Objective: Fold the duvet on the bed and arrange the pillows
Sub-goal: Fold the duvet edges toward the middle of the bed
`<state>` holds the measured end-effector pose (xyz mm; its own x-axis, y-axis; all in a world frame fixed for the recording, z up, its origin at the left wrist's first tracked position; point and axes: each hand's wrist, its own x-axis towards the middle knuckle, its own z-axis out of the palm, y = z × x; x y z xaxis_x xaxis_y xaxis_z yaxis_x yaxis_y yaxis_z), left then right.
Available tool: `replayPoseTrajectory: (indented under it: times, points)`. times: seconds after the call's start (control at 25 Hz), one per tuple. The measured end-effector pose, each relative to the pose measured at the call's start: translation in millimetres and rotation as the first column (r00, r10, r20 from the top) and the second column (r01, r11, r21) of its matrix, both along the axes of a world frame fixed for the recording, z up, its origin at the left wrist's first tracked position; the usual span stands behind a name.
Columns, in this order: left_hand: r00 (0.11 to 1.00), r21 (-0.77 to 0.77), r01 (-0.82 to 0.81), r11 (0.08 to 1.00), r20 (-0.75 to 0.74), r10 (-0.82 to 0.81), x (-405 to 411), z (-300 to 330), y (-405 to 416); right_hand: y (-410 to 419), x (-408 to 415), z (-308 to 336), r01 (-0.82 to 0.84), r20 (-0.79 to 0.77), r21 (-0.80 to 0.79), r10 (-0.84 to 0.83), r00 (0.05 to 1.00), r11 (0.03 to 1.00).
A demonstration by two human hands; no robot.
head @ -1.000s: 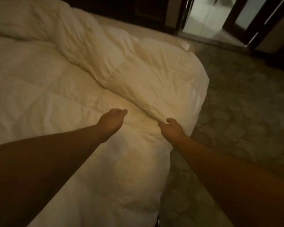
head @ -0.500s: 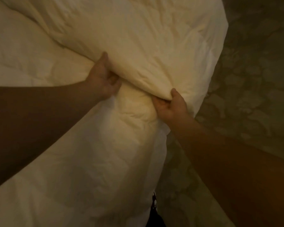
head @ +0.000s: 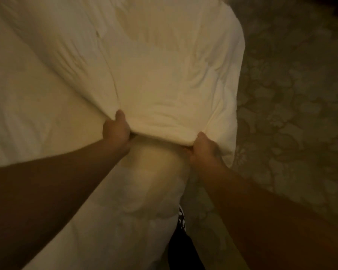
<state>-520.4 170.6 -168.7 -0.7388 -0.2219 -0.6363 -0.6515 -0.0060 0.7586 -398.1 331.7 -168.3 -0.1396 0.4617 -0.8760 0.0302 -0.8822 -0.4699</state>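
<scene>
- Bunching at the bed's point(head: 37, 117) near right corner, the white duvet point(head: 164, 75) has its folded edge lifted.
- Left hand point(head: 116, 131): fingers curled under that edge, thumb on top, pinching fabric.
- Right hand point(head: 204, 148): same pinch at the corner beside it.
- Patterned carpet point(head: 291, 114) right of the bed; dark trouser leg point(head: 181, 248) below.

Cream duvet point(head: 164, 75); floral olive carpet point(head: 291, 94)
</scene>
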Motion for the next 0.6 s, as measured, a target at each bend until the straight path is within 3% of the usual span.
replayPoseTrajectory:
  times: [0.04, 0.12, 0.24, 0.28, 0.32, 0.4, 0.44, 0.48, 0.52, 0.6]
  points:
    - [1.0, -0.13, 0.026, 0.991, 0.017, -0.024, 20.3, -12.9, -23.8, -15.0, 18.9, -6.4, -0.041, 0.109, 0.017, 0.039, 0.993, 0.999]
    - [0.986, -0.234, 0.164, 0.958, 0.063, -0.154, 61.5, -39.0, -70.4, -39.0, 54.1, -19.6, -0.202, 0.239, -0.036, 0.205, 0.949, 0.979]
    - [0.939, -0.178, 0.269, 0.947, 0.267, -0.217, 100.7, -6.0, -100.6, -56.3, 82.6, -24.2, -0.363, 0.076, -0.295, 0.401, 0.913, 0.884]
    - [0.912, -0.128, 0.298, 0.946, 0.329, -0.243, 100.4, 0.8, -106.1, -57.1, 87.8, -23.8, -0.47, 0.09, -0.353, 0.529, 0.844, 0.809]
    - [0.872, -0.082, 0.357, 0.93, 0.386, -0.301, 97.3, 9.4, -111.0, -56.2, 91.1, -21.0, -0.605, 0.129, -0.381, 0.688, 0.714, 0.699]
    - [0.804, -0.083, 0.488, 0.869, 0.431, -0.41, 92.0, 30.8, -120.1, -56.1, 90.7, -7.1, -0.837, 0.318, -0.307, 0.877, 0.359, 0.453]
    - [0.781, -0.121, 0.554, 0.823, 0.417, -0.465, 90.9, 46.8, -124.0, -57.5, 86.9, 4.9, -0.926, 0.44, -0.22, 0.879, 0.187, 0.307]
    - [0.768, -0.198, 0.613, 0.765, 0.378, -0.517, 90.1, 64.6, -131.1, -60.4, 81.1, 22.3, -0.977, 0.561, -0.108, 0.822, 0.094, 0.185]
    - [0.749, -0.293, 0.659, 0.692, 0.334, -0.572, 90.1, 85.0, -138.3, -68.1, 72.8, 42.1, -0.995, 0.623, -0.024, 0.78, 0.059, 0.094]
    - [0.703, -0.463, 0.687, 0.561, 0.225, -0.675, 86.6, 130.0, -163.4, -92.3, 53.5, 88.0, -0.986, 0.699, 0.153, 0.713, 0.059, -0.068]
